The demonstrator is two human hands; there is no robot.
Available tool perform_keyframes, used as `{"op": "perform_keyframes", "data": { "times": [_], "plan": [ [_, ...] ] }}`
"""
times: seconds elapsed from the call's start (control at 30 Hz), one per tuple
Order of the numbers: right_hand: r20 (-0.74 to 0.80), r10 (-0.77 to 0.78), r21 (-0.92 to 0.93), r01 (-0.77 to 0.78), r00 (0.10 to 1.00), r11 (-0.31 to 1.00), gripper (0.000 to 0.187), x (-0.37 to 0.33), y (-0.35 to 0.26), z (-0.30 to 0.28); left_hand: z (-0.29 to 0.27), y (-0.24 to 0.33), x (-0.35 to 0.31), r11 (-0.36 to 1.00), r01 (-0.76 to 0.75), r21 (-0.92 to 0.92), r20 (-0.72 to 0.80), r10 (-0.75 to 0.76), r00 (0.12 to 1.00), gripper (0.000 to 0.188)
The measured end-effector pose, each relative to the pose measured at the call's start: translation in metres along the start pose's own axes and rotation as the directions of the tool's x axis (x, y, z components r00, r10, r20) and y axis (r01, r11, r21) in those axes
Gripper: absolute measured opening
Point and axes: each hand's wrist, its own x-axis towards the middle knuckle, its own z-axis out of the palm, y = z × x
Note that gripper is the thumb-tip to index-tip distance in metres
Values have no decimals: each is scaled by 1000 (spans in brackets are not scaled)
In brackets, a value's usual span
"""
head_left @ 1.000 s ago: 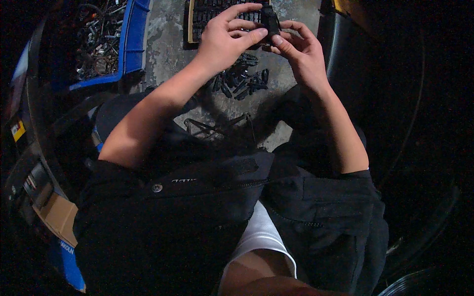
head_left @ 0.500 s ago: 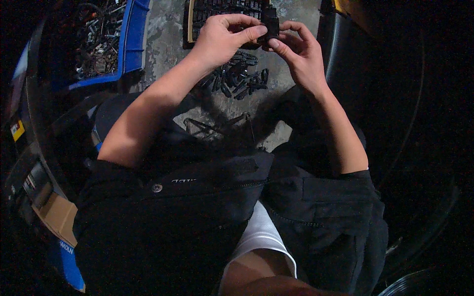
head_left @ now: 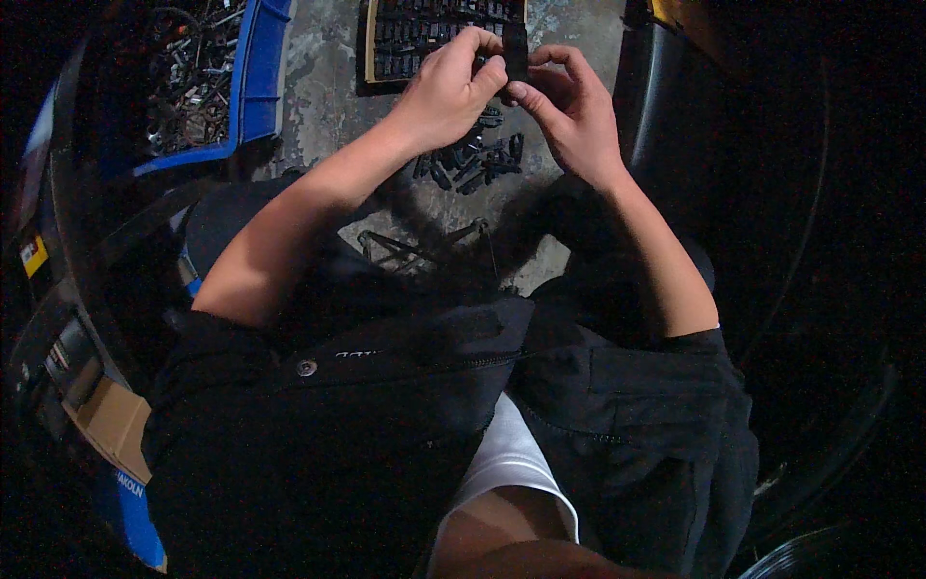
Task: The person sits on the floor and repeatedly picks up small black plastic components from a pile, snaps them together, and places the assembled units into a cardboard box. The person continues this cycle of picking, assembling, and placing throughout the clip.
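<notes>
Between my two hands, at the top middle, is a small dark block-shaped part [head_left: 516,53]; its exact kind is too dark to make out. My left hand [head_left: 455,82] has its thumb and fingers closed at the part's left side. From the right, my right hand [head_left: 579,116] pinches its lower end with thumb and curled fingers. Just beyond my left hand lies a shallow cardboard tray [head_left: 369,48] with rows of small black parts [head_left: 410,43]. Below my hands, a loose heap of black pieces [head_left: 473,164] rests on the floor.
A blue bin [head_left: 253,87] filled with mixed metal scraps [head_left: 198,87] stands at the upper left. A thin dark metal frame [head_left: 415,246] is near my knees. Along the right runs a large dark curved surface [head_left: 666,106]. At the lower left is an opened cardboard box [head_left: 116,425].
My left hand has shifted slightly down and its fingers have curled in more. The dark part has turned more upright and moved a little left, uncovering more of the tray.
</notes>
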Motion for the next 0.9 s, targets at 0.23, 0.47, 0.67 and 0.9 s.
{"op": "perform_keyframes", "data": {
  "times": [0.23, 0.47, 0.67, 0.9],
  "plan": [
    [0, 36, 10, -36, 999, 999, 38, 0, -5, 0, -3, -2, 2, 995, -81, 65, -25, 83, 996, 35],
    [21, 37, 38, -38, 999, 999, 38, 1, -3, -2, 0, -1, 3, 990, -134, 32, -48, 136, 990, 32],
    [33, 51, 108, -54, 998, 993, 39, -1, 0, 1, 3, -2, 0, 996, -92, 19, -56, 92, 994, 31],
    [36, 94, 96, -97, 995, 991, 39, -3, 2, 2, 2, -1, 0, 997, -78, -4, -31, 78, 997, 25]
  ]
}}
